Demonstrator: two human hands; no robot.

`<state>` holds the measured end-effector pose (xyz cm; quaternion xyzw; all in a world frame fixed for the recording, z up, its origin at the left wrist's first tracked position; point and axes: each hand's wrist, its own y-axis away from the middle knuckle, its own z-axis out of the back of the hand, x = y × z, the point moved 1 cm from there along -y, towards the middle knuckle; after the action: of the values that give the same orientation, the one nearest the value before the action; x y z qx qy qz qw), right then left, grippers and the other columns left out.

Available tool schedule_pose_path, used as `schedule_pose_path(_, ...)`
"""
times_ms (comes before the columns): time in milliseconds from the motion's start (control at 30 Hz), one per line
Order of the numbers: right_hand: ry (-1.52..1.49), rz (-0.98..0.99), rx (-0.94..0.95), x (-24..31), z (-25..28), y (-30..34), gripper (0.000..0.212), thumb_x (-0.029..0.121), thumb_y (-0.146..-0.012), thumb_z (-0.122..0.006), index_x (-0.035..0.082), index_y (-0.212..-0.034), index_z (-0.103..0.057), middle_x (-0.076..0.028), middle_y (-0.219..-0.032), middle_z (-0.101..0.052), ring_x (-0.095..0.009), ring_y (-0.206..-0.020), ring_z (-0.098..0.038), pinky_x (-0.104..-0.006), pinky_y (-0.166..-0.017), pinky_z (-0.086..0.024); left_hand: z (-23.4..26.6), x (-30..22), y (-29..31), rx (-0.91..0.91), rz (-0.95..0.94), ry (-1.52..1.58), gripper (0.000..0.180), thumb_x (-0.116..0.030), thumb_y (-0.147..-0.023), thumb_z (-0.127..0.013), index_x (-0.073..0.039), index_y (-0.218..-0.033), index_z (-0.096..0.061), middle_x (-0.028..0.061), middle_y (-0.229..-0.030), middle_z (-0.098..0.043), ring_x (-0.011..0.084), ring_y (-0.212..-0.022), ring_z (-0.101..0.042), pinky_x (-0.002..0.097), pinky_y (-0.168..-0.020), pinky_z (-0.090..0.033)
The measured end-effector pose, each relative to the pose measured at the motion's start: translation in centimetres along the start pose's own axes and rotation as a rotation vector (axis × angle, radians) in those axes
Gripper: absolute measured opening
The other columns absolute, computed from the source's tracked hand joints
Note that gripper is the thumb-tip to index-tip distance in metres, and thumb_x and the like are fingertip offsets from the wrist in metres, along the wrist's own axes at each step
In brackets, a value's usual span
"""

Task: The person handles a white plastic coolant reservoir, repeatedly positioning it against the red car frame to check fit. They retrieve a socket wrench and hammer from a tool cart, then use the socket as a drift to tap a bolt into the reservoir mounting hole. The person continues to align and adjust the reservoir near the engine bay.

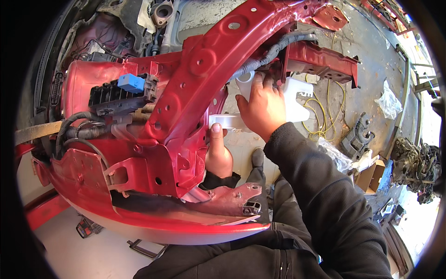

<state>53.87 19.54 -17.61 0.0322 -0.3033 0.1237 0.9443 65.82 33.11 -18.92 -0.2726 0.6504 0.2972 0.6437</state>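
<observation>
A white plastic fluid reservoir (297, 101) sits under the red car body frame (200, 60), beside the front rail. My right hand (265, 107) reaches over it from the right, fingers closed on its upper part near the neck. At the reservoir's left end, a flat pale arm lies against the red metal. My left hand (218, 153) comes up from below the frame, its thumb pressed to that arm and its other fingers mostly hidden behind. A grey corrugated wiring harness (274, 52) runs just above my right hand.
At left, a blue relay (131, 83) sits on a black fuse block (111, 96). The red fender (153, 228) curves close before my body. On the floor lie a yellow cable (325, 114), a black part (357, 137), plastic bags (389, 102) and a cardboard box (370, 177).
</observation>
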Motion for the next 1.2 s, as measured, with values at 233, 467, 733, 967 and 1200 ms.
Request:
schedule_pose_path(233, -0.028, -0.007, 0.034, -0.1, 0.1, -0.7, 0.078, 0.035, -0.093, -0.081, -0.011, -0.147, -0.049, -0.039, -0.135, -0.062, -0.053, -0.111, -0.071, -0.0581, -0.100, -0.055, -0.7, -0.2, -0.1, -0.036, -0.021, 0.073, 0.032, -0.030, -0.104, -0.079, -0.002, -0.118, -0.073, 0.0040, -0.102, -0.073, 0.0156, -0.085, -0.066, 0.0311, -0.077, -0.054)
schedule_pose_path(467, -0.056, 0.028, 0.036, -0.5, 0.7, -0.4, 0.076, 0.040, -0.094, -0.081, -0.011, -0.143, -0.050, -0.040, -0.133, -0.062, -0.054, -0.112, -0.071, -0.0577, -0.098, -0.056, -1.1, 0.4, -0.1, -0.094, 0.013, 0.144, 0.020, -0.024, -0.105, -0.078, -0.006, -0.112, -0.073, -0.0002, -0.086, -0.065, 0.0122, -0.077, -0.062, 0.0320, -0.073, -0.054)
schedule_pose_path(733, -0.053, 0.046, 0.006, -1.0, 0.5, -0.3, 0.074, 0.043, -0.095, -0.080, -0.009, -0.140, -0.053, -0.037, -0.128, -0.065, -0.054, -0.114, -0.070, -0.0577, -0.102, -0.054, -1.2, 0.0, -0.1, -0.094, 0.003, 0.138, 0.019, -0.025, -0.104, -0.080, -0.008, -0.109, -0.073, -0.0018, -0.083, -0.064, 0.0115, -0.074, -0.059, 0.0329, -0.072, -0.054)
schedule_pose_path(967, -0.038, 0.064, -0.036, -1.1, -0.4, 0.0, 0.074, 0.044, -0.095, -0.080, -0.009, -0.140, -0.052, -0.038, -0.133, -0.062, -0.054, -0.120, -0.067, -0.0578, -0.106, -0.052, -1.0, 0.2, -0.1, -0.095, -0.005, 0.134, 0.019, -0.026, -0.103, -0.082, -0.010, -0.106, -0.072, -0.0032, -0.082, -0.063, 0.0108, -0.074, -0.060, 0.0325, -0.072, -0.055)
schedule_pose_path(1200, 0.009, 0.136, -0.152, -1.1, 1.6, 1.4, 0.070, 0.040, -0.098, -0.078, -0.006, -0.144, -0.053, -0.031, -0.140, -0.061, -0.050, -0.130, -0.061, -0.0550, -0.110, -0.049, -1.5, -0.1, 0.0, -0.142, 0.048, 0.162, 0.020, -0.027, -0.104, -0.081, -0.009, -0.104, -0.072, -0.0035, -0.082, -0.062, 0.0102, -0.074, -0.061, 0.0318, -0.071, -0.056)
